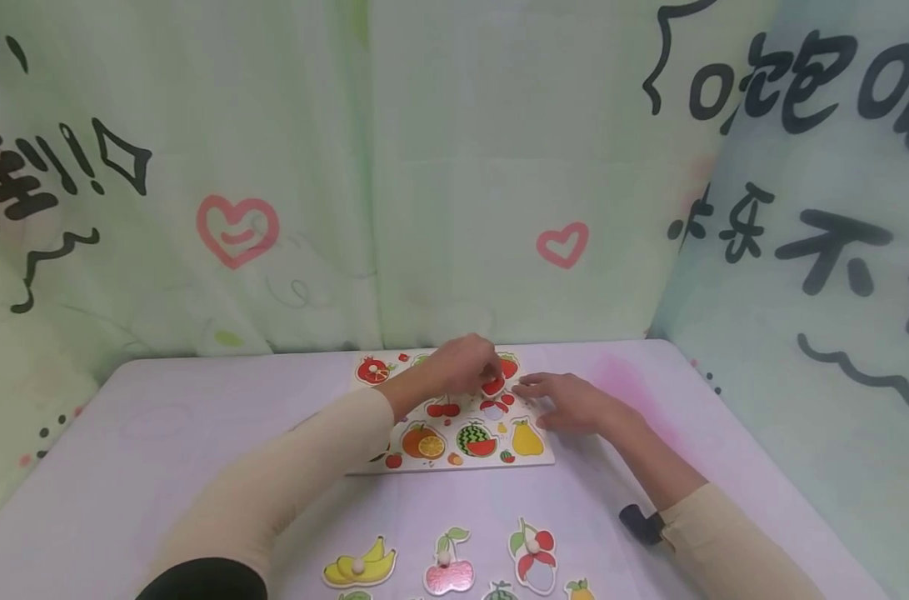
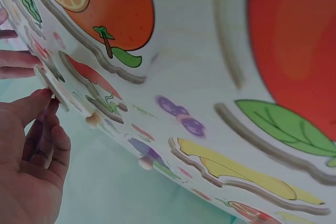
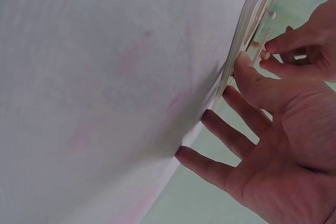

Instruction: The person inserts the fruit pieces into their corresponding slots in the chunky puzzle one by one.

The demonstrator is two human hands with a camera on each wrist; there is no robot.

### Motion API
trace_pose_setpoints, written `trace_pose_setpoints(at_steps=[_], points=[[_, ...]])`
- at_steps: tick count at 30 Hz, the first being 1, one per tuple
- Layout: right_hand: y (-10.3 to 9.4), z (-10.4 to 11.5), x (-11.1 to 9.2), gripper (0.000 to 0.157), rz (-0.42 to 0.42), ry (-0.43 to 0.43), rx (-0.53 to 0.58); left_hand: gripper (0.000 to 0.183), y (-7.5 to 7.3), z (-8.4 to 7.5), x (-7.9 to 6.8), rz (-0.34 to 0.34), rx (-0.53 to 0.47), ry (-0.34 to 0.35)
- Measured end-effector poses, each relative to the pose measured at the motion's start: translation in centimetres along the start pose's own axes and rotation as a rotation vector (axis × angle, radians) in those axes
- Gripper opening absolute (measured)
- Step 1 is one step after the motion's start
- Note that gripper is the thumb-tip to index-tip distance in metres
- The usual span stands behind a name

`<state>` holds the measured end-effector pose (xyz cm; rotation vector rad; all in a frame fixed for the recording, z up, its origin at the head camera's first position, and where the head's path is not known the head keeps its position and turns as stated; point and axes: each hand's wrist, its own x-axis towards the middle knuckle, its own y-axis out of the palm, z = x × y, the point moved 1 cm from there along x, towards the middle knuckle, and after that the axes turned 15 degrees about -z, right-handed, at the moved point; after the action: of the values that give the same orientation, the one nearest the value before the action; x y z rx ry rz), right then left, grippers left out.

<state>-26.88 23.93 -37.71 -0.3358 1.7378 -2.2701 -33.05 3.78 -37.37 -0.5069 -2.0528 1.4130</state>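
My left hand (image 1: 465,364) reaches over the white fruit puzzle board (image 1: 484,462) at the back of the table. Its thumb and fingers pinch the small wooden knob (image 3: 265,54) of a thin puzzle piece (image 2: 50,85), which is tilted over the board's right part. The piece looks red in the head view; most of its picture is hidden. At the board's right edge, my right hand (image 1: 574,402) has its fingers spread and fairly straight. In the right wrist view its thumb touches that edge and its other fingertips rest on the table.
Loose knobbed pieces lie in front of the board, among them bananas (image 1: 360,568), a pink-red cherry-shaped piece (image 1: 450,577) and a red-fruit piece (image 1: 535,575). Printed curtains (image 1: 454,183) stand behind the white table (image 1: 162,433). A black strap device (image 1: 640,525) is on the right wrist.
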Motion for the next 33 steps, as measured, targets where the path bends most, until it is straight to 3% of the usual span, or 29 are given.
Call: trace_pose_setpoints(at_steps=[14, 33], points=[[-0.2, -0.1, -0.3, 0.061, -0.004, 0.016, 0.009, 0.02, 0.8, 0.3, 2.1, -0.031, 0.011, -0.048], [0.0, 0.0, 0.0, 0.062, 0.009, 0.036, 0.003, 0.021, 2.0, 0.1, 3.4, -0.041, 0.007, -0.123]])
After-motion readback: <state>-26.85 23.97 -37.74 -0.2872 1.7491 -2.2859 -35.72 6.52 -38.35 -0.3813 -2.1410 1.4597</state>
